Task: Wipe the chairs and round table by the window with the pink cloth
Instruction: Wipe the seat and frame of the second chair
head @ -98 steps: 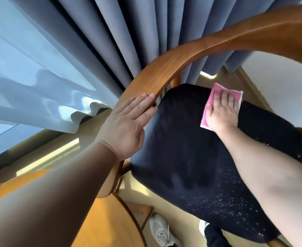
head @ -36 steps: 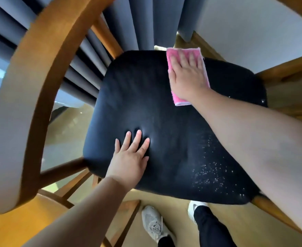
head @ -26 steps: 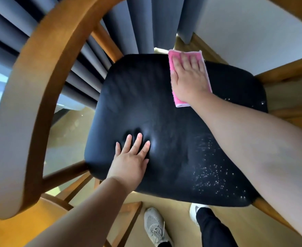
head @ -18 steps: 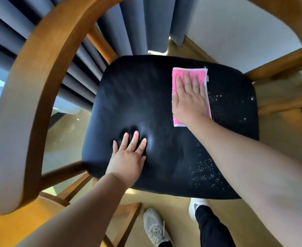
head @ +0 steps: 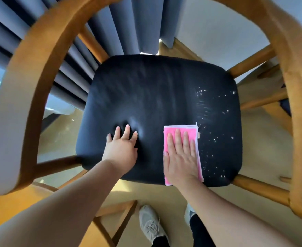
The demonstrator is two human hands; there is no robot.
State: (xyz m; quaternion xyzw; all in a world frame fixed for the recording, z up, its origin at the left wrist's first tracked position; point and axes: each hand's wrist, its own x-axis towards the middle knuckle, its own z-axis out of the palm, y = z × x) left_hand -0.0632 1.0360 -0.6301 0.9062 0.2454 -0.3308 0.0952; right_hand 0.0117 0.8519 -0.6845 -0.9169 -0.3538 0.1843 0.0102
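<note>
Pink cloth [head: 193, 131] slid nearer, speckled black seat [head: 155, 90], blue curtains [head: 121, 24]

Cloth: the cloth [head: 191, 128] has come from the far edge of the seat [head: 146, 90] to its near edge, right of centre, and now reaches the near rim.
Right hand: the right hand [head: 180, 157] has drawn back with the cloth, from far to near.
Left hand: the left hand [head: 120, 150] has left the wooden rail [head: 21, 97] at the left and now presses the near left of the seat.
Specks: the near-right patch of white specks [head: 216, 139] is now partly under the cloth; those that show lie just right of it.
View: it has swung from beside the chair to straight above the seat.
</note>
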